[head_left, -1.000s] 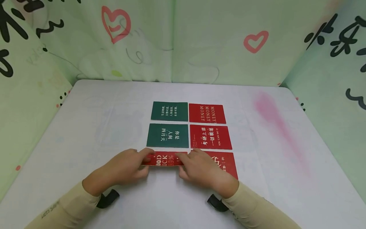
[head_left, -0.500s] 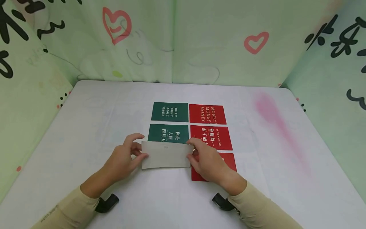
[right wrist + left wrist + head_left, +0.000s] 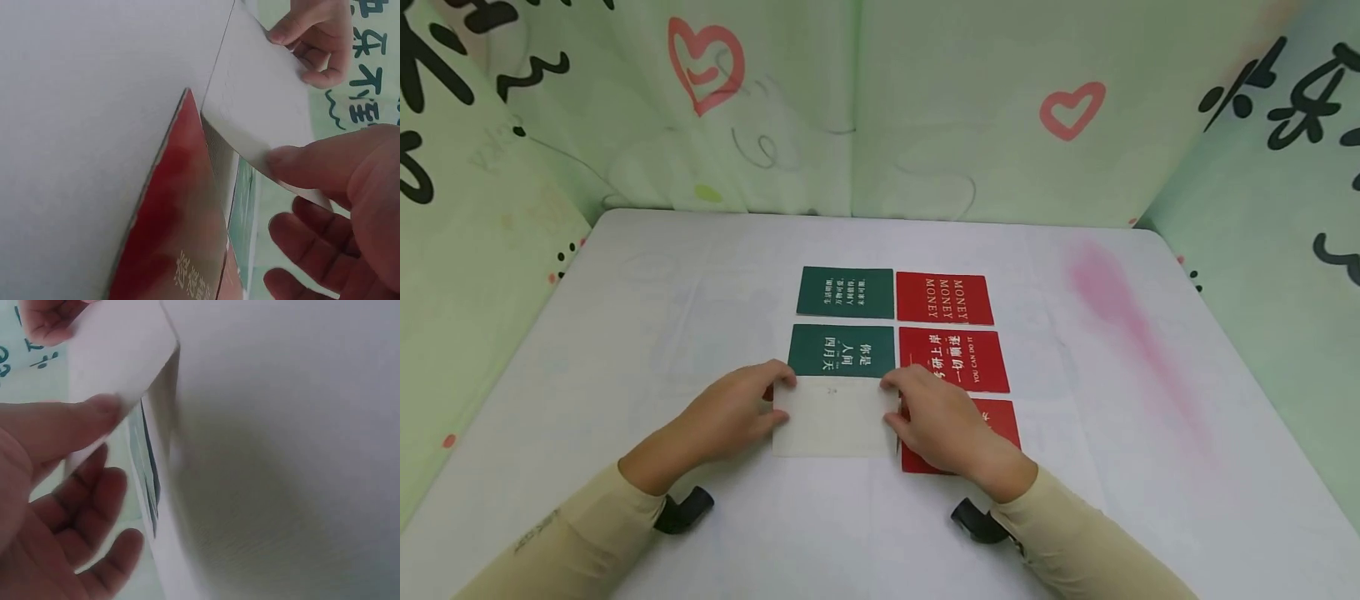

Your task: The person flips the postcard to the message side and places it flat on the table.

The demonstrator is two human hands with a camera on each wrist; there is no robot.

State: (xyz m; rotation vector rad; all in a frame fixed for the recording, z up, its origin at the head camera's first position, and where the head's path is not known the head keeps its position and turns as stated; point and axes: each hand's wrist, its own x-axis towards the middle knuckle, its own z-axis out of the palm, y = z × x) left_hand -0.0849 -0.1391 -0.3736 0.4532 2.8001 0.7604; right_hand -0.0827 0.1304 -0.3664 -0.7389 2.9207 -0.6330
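A card (image 3: 835, 425) lies blank white back up at the front of the left column, between both hands. My left hand (image 3: 730, 417) pinches its left edge, thumb (image 3: 94, 419) above and fingers beneath. The opposite edge is pinched by my right hand (image 3: 951, 429) in the same way. In the wrist views the card slants, its far side lifted off the table. Just beyond it is a green card (image 3: 842, 348) with white characters. A red card (image 3: 1000, 421) lies under my right hand, which hides part of it.
Another green card (image 3: 845, 292) and a red MONEY card (image 3: 944, 298) form the far row. A red card (image 3: 977, 358) with white writing lies in the middle row. The white table (image 3: 662, 292) is bounded by pale green drawn-on cloth walls (image 3: 925, 125).
A second ago the held card showed its red printed face; it has been turned over to its white back. Since half a second ago, it has come down flatter, and the left hand has regripped its edge.
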